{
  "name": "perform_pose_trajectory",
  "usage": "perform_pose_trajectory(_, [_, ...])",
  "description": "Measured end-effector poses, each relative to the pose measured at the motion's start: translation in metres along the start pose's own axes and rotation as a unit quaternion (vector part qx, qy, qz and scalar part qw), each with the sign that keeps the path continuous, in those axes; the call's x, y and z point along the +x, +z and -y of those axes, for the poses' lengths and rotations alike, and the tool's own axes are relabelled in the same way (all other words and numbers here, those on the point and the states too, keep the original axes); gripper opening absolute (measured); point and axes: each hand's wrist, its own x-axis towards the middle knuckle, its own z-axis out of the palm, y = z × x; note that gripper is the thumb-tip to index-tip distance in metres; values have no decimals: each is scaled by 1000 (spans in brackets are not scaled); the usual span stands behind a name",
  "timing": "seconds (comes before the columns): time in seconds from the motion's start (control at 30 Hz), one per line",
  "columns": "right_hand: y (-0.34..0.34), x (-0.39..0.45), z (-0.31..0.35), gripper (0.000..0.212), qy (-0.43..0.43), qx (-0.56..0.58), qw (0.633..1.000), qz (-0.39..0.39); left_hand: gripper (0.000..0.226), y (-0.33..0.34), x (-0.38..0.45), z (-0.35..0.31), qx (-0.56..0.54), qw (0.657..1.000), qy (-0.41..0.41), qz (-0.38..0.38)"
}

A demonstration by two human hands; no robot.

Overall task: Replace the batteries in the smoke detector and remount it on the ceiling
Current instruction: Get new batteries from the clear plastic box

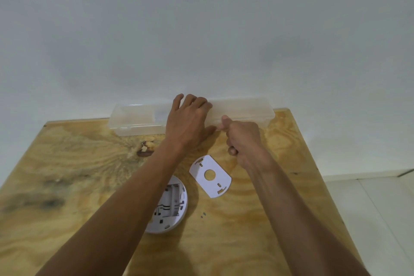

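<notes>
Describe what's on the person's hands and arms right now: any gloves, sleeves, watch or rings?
Nothing worn that shows. The left hand and right hand are both bare, with no gloves, and no rings are visible. Both forearms are bare right to the bottom edge of the picture: no sleeves, watch or wristband in view.

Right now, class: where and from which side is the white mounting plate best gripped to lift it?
Grip the mounting plate by its long edges, from above. It lies flat on the table, clear of the smoke detector, so fingertips must pinch or slide under an edge.
</notes>
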Motion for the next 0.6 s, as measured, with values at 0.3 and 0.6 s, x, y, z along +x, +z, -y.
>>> perform_pose_trajectory(0.3, [-14, 0, 45, 22, -64, -90, 991, 74, 97, -3, -2, -6, 1, 999, 2, -49])
perform_pose_trajectory(0.6, [-18, 19, 79, 46, -139, -333, 926, 114, 113, -7, -7, -8, 49, 996, 6, -70])
